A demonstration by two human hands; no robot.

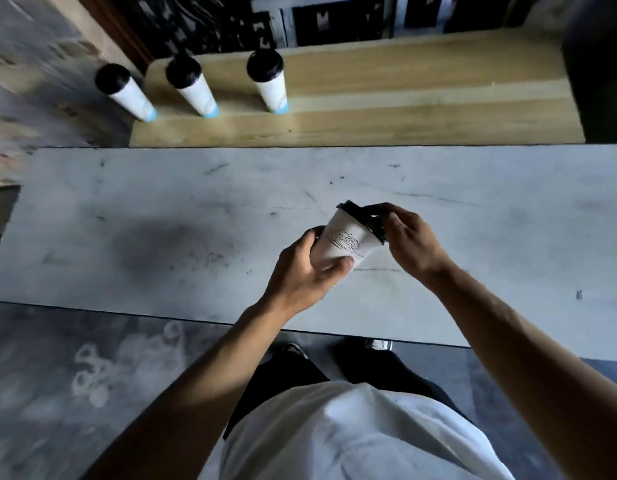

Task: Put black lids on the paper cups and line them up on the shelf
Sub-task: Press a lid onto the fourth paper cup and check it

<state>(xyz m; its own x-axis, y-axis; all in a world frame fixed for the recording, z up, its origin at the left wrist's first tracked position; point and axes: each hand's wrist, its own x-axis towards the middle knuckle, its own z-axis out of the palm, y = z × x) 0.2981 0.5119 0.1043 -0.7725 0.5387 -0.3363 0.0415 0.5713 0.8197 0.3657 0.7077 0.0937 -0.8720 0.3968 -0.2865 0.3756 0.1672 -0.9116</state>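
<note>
Left hand (pixel 300 268) wraps paper cup (pixel 345 244); right hand (pixel 409 237) fingers pinch black lid (pixel 367 216), seated crooked. Press rim evenly all round, avoid crushing cup.

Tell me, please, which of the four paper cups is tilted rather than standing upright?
The cup held between both hands above the table; the other three stand upright on the shelf.

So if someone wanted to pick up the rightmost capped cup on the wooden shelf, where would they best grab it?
Probably around the white paper wall of the rightmost cup, just under its black lid, coming from the front. It stands upright and widens toward the top, so fingers wrapped there should not slip, and the neighbouring cup stands well apart.
</note>
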